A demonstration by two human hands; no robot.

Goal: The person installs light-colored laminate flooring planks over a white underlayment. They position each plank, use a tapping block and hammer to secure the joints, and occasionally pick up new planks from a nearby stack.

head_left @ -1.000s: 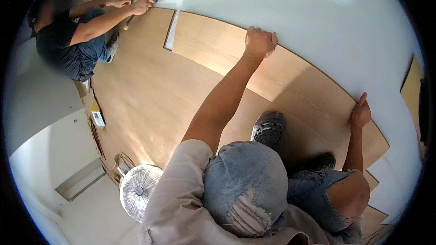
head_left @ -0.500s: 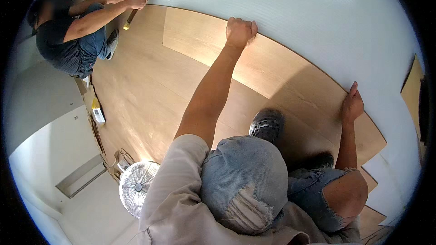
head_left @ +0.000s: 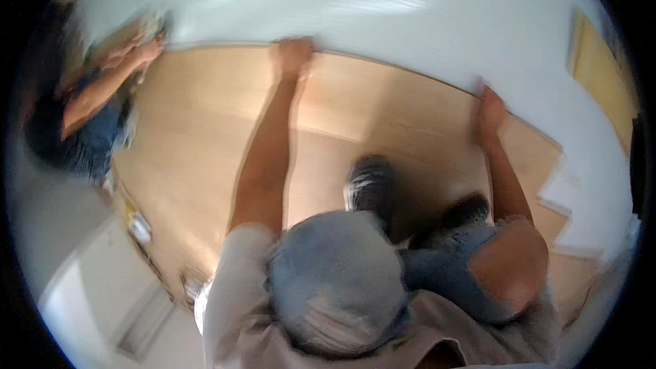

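My left hand (head_left: 295, 58) is curled over the far edge of a light wood floor plank (head_left: 383, 85), its fingers bent around the edge. Farther right on that same edge, my right hand (head_left: 490, 113) grips the plank with one digit pointing up along it; motion blur hides its other fingers. The plank lies along the outer side of the laid wood flooring (head_left: 198, 143), and pale sheet underlayment (head_left: 410, 20) spreads beyond it. My shoe (head_left: 371, 188) stands on the flooring between my arms.
A co-worker (head_left: 75, 119) crouches at the far left, hands near the plank row's edge, holding something blurred. Stepped plank ends (head_left: 557, 212) show at right, and a yellowish panel (head_left: 601, 85) stands beyond. A white-and-yellow item (head_left: 139, 227) lies by the left wall.
The view has swung, shifting the scene left and blurring it; the fan is now mostly hidden behind my sleeve. Both my hands remain on the plank's edge.
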